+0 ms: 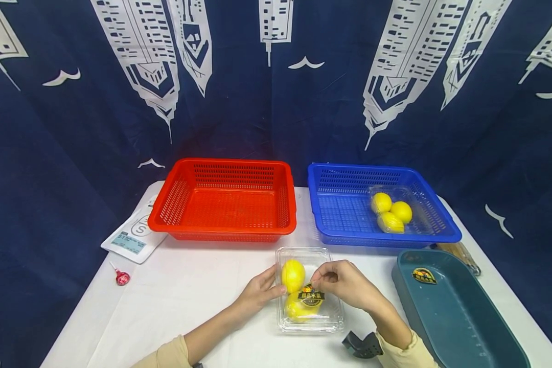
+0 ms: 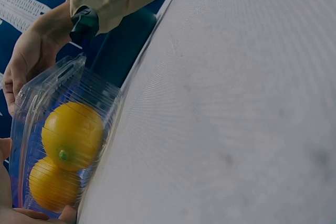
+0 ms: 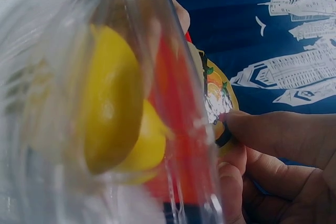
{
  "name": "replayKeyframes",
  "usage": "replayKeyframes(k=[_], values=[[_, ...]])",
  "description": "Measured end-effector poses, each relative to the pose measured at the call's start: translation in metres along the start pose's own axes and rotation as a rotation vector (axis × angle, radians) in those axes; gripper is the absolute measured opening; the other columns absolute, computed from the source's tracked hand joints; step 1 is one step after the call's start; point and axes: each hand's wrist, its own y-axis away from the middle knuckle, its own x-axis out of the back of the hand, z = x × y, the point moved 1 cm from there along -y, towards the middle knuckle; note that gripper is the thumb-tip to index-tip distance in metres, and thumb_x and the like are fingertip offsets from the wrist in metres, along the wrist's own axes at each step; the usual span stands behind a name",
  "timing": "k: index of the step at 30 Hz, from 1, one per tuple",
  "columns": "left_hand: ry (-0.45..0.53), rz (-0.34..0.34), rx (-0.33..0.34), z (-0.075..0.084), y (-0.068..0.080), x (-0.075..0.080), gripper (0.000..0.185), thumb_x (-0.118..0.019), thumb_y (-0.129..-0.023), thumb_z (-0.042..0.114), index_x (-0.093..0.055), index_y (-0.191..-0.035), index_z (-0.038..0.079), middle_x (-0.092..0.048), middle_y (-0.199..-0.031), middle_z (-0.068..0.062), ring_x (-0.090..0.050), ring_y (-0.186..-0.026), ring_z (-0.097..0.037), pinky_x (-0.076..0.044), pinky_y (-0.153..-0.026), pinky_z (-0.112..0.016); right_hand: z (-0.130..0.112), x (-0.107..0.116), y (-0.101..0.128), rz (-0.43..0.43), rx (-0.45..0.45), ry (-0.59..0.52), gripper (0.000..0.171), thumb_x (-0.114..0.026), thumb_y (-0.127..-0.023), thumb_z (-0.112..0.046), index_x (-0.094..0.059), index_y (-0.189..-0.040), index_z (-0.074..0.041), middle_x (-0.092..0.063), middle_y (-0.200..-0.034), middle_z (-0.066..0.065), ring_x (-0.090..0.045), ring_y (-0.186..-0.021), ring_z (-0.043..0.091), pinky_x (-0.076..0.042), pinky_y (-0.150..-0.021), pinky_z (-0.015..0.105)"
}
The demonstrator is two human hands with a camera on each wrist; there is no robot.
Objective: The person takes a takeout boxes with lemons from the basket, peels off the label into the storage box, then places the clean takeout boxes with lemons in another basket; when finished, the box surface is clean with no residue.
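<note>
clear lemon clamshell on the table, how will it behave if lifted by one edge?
The clamshell looks like thin clear plastic, so it would probably flex. Its two lemons are round and sit loose, so they may roll and shift the weight. The glossy lid is likely slippery.

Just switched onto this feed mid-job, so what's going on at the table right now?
A person works on a clear plastic box of lemons on the white table. The left hand steadies its side while the right hand pinches the round sticker on the lid. Another box of lemons sits in the blue basket; the red basket holds nothing visible.
</note>
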Motion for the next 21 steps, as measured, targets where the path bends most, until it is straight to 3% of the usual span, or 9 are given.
replayKeyframes(k=[21], values=[[-0.014,0.001,0.003,0.0004,0.0000,-0.0004,0.090,-0.063,-0.092,0.038,-0.013,-0.152,-0.007,-0.013,-0.161,-0.024,-0.014,-0.149,-0.038,-0.022,-0.119,-0.046,0.0021,0.0001,0.0007,-0.020,0.002,-0.011,0.009,-0.069,-0.085,-0.010,-0.069,-0.086,-0.001,-0.059,-0.072,0.000,-0.051,-0.064,0.004,-0.046,-0.059,0.018]])
